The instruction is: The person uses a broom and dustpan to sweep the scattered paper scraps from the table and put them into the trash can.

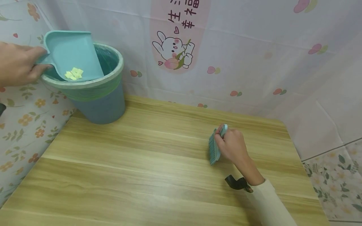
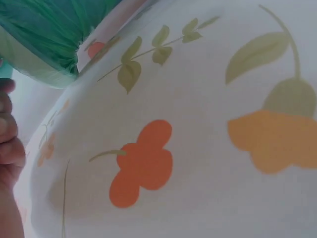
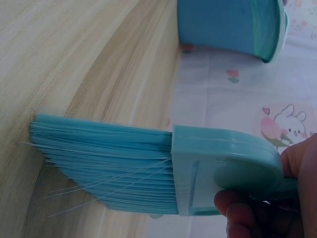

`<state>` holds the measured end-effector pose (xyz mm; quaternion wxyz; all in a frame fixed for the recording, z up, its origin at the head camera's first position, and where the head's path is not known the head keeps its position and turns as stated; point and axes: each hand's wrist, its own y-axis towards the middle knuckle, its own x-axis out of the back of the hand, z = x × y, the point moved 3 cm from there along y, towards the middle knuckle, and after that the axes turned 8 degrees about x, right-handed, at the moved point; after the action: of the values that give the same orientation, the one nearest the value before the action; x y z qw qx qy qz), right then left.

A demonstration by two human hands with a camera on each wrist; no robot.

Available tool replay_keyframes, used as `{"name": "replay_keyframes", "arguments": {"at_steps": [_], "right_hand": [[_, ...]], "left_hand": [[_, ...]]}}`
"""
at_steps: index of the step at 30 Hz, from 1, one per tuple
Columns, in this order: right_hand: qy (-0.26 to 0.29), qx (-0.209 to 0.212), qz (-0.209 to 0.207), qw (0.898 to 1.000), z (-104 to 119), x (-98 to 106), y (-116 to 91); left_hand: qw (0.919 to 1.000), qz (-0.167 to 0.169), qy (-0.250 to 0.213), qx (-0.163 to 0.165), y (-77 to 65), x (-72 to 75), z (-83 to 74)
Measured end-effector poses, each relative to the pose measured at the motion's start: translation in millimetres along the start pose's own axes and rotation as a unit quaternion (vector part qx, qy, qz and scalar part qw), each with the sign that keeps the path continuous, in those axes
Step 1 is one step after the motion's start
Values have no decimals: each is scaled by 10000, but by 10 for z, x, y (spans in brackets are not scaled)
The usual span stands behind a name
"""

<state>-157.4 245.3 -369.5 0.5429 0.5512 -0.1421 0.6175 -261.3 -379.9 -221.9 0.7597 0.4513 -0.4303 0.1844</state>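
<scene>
My left hand point(image 1: 24, 64) grips the handle of a light blue dustpan point(image 1: 74, 51), tilted over the mouth of a blue waste bin point(image 1: 104, 106). Several pale yellow scraps point(image 1: 74, 73) lie in the pan near its lower edge. In the left wrist view only part of the left hand point(image 2: 7, 139) shows, and the dustpan is not recognisable there. Over the right part of the table, my right hand point(image 1: 233, 144) holds a small light blue hand brush point(image 1: 215, 149) by its handle. The right wrist view shows its bristles point(image 3: 104, 166) pointing at the tabletop.
A green bag point(image 1: 93, 92) lines the bin, which stands at the back left corner of the wood-grain table point(image 1: 127, 175). White cloth with printed flowers and a rabbit point(image 1: 175, 50) hangs behind. A black strap piece point(image 1: 236, 183) sits at the right wrist.
</scene>
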Motion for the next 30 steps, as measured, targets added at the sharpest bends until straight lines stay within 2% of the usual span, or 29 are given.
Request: {"name": "replay_keyframes", "arguments": {"at_steps": [5, 10, 13, 15, 22, 30], "right_hand": [[74, 23, -15, 10000, -5, -2, -4], [151, -6, 4, 9999, -3, 0, -8], [143, 0, -7, 9999, -5, 0, -8], [138, -8, -6, 9999, -7, 0, -8], [128, -53, 26, 9999, -18, 5, -7], [102, 2, -7, 9999, -32, 3, 2]], "left_hand": [[9977, -211, 156, -626, 39, 27, -54], [9881, -737, 221, -1333, 72, 42, -72], [9830, -970, 258, -1534, 74, 55, -91], [9814, -1041, 306, -1582, 70, 59, -92], [9803, -886, 534, -1681, 53, 68, -65], [9849, -1071, 223, -1344, 75, 63, -88]]}}
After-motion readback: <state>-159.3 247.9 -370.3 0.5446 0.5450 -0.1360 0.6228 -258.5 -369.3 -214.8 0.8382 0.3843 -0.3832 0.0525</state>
